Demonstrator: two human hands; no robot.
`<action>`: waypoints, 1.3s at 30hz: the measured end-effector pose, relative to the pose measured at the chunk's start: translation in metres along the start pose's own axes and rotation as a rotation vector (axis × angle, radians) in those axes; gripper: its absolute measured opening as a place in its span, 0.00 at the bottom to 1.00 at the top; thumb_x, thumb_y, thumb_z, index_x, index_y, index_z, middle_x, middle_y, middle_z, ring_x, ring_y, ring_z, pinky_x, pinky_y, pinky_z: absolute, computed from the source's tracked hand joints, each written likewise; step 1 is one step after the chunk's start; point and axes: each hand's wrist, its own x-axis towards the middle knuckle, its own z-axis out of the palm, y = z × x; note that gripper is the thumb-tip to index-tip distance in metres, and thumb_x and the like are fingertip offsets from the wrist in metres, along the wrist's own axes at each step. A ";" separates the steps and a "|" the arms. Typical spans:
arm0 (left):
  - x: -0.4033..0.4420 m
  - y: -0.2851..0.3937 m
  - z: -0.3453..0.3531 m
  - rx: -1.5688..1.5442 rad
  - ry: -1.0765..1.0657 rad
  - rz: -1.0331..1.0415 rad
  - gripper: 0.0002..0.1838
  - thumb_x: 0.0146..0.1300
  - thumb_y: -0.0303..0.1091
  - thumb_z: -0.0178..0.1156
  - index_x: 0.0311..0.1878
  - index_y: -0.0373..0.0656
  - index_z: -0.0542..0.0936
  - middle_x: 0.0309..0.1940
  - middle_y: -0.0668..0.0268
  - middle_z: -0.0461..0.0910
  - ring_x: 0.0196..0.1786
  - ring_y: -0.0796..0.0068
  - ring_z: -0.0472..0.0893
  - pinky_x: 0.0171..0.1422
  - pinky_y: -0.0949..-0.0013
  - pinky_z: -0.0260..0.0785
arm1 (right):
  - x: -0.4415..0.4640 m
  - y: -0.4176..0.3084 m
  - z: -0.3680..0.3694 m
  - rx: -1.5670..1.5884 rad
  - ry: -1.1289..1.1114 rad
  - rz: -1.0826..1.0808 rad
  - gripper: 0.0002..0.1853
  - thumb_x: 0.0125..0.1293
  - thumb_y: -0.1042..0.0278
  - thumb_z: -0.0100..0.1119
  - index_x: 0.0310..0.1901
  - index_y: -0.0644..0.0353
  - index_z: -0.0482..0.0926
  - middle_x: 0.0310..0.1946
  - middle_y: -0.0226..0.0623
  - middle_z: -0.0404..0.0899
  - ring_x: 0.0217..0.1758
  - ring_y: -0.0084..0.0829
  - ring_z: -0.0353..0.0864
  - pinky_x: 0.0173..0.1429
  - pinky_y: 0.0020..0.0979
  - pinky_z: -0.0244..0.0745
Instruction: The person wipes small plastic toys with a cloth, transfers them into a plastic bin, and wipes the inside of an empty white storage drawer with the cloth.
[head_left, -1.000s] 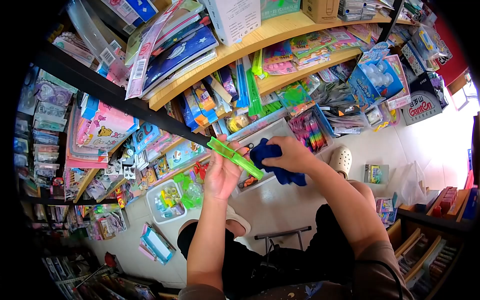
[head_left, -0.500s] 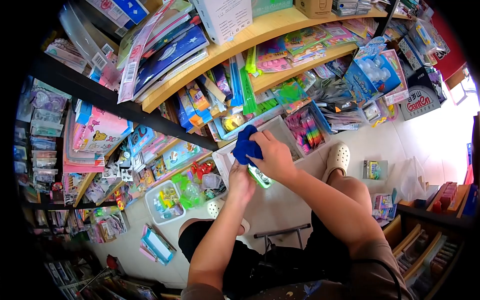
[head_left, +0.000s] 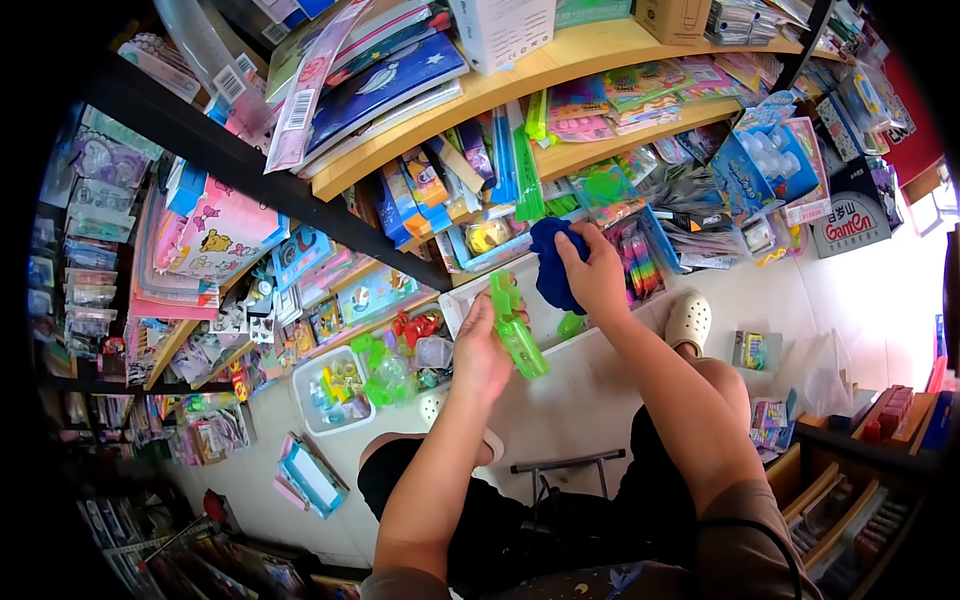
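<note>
In my left hand (head_left: 482, 360) is a bright green, see-through plastic toy (head_left: 522, 345), long and narrow; its exact kind I cannot make out. My right hand (head_left: 594, 280) grips a bunched dark blue cloth (head_left: 556, 265), up and to the right of the toy and apart from it. Beneath both hands stands a white plastic bin (head_left: 590, 338). A small green piece (head_left: 570, 325) shows in it, below the cloth.
A white tub (head_left: 333, 432) of small toys sits on the floor at left, beside green and red plastic toys (head_left: 390, 375). Packed wooden shelves (head_left: 425, 125) rise ahead. A blue box (head_left: 312, 475) lies on the floor. Wooden drawers (head_left: 830, 510) stand at right.
The blue cloth has come off the green toy and moved right in my right hand, so more of the toy shows. My left hand keeps hold of the toy. The whole view has shifted slightly.
</note>
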 end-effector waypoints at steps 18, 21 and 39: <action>0.003 -0.017 -0.012 0.187 0.189 0.079 0.16 0.69 0.38 0.46 0.56 0.42 0.70 0.50 0.66 0.74 0.49 0.73 0.74 0.56 0.65 0.68 | -0.037 -0.012 0.015 -0.156 -0.327 -0.244 0.15 0.56 0.64 0.60 0.39 0.67 0.74 0.34 0.54 0.76 0.39 0.52 0.76 0.42 0.42 0.70; 0.003 -0.018 -0.016 0.179 0.160 0.041 0.17 0.69 0.41 0.46 0.57 0.46 0.70 0.49 0.67 0.74 0.46 0.72 0.74 0.49 0.57 0.71 | -0.027 -0.007 0.012 -0.130 -0.197 -0.038 0.14 0.57 0.64 0.56 0.38 0.67 0.74 0.33 0.56 0.77 0.39 0.55 0.75 0.42 0.44 0.70; 0.004 -0.005 -0.014 0.087 0.186 0.103 0.19 0.69 0.41 0.46 0.58 0.42 0.69 0.48 0.66 0.75 0.49 0.75 0.74 0.55 0.69 0.67 | -0.013 -0.002 -0.002 0.216 -0.521 0.262 0.12 0.59 0.70 0.52 0.43 0.63 0.76 0.30 0.31 0.78 0.28 0.21 0.76 0.34 0.25 0.74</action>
